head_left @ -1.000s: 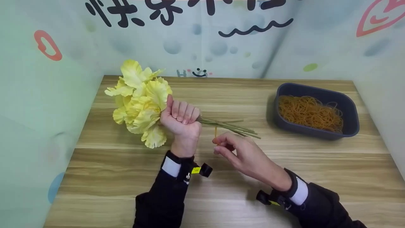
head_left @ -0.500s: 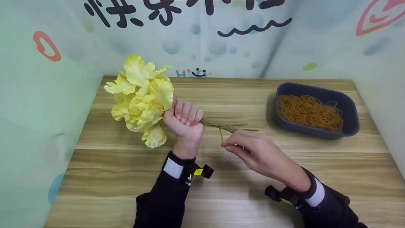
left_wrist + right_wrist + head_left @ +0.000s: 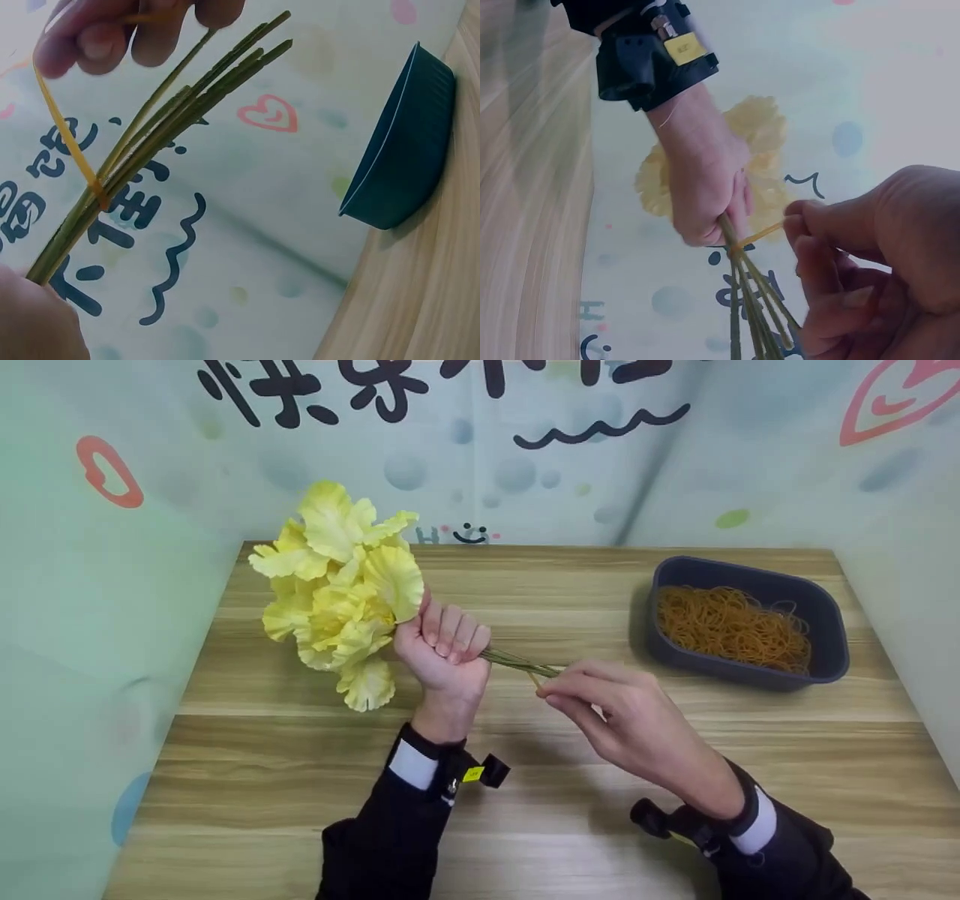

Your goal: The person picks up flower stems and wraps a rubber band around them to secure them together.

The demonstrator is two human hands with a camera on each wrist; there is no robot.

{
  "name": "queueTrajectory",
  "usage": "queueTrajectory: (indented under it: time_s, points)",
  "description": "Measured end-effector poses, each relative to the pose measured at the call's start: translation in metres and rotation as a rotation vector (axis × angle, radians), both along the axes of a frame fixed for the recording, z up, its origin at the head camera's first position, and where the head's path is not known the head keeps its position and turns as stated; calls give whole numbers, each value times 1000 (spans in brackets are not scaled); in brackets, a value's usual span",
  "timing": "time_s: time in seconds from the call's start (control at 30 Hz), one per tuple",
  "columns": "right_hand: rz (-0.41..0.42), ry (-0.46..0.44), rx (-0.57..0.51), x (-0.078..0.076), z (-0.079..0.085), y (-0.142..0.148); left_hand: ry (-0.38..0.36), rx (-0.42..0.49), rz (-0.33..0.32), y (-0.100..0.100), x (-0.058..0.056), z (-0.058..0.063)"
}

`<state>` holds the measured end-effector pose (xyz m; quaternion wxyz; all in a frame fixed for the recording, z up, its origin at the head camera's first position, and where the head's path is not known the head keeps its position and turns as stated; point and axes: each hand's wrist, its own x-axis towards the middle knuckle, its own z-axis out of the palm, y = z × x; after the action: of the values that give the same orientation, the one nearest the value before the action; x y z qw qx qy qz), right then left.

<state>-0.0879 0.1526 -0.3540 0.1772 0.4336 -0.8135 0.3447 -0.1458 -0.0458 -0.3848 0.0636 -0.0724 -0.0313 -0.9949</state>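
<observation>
My left hand (image 3: 448, 652) grips a bunch of yellow artificial-looking flowers (image 3: 337, 592) by the stems, just below the blooms. The green stems (image 3: 161, 135) stick out of the fist to the right and fan apart at their cut ends. A yellow-brown rubber band (image 3: 66, 139) is looped around the stems a short way from the left fist. My right hand (image 3: 622, 709) pinches the free end of this band between thumb and index finger and holds it stretched away from the stems. In the head view the right fingers cover the stem ends.
A dark blue plastic container (image 3: 750, 679) holding a heap of rubber bands (image 3: 731, 630) stands at the back right of the wooden table (image 3: 525, 840). A printed backdrop (image 3: 480, 450) rises behind the table and along its sides.
The left hand and the flowers have shifted slightly right and up. My right hand has moved right along the stems, drawing the band with it, and now covers the stem ends in the head view.
</observation>
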Motion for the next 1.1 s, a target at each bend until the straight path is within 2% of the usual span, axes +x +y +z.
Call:
queueTrajectory:
  time_s: [0.2, 0.3, 0.57, 0.8, 0.93, 1.1]
  points:
    - [-161, 185, 16, -6, -2, 0, -3, -140, -58, 4, 4, 3]
    - [-207, 200, 29, -10, -3, 4, -11, -184, -105, 5, 6, 5]
    - [-242, 138, 34, -24, -6, 12, 0, -145, -270, 9, 11, 9]
    - [-237, 128, -57, -37, -13, 13, -46, -121, -407, 12, 12, 10]
    - [-242, 100, -47, -41, -17, 14, -56, -117, -436, 14, 13, 10]
    - [-257, 83, 24, -42, -18, 17, -71, -95, -417, 11, 12, 11]
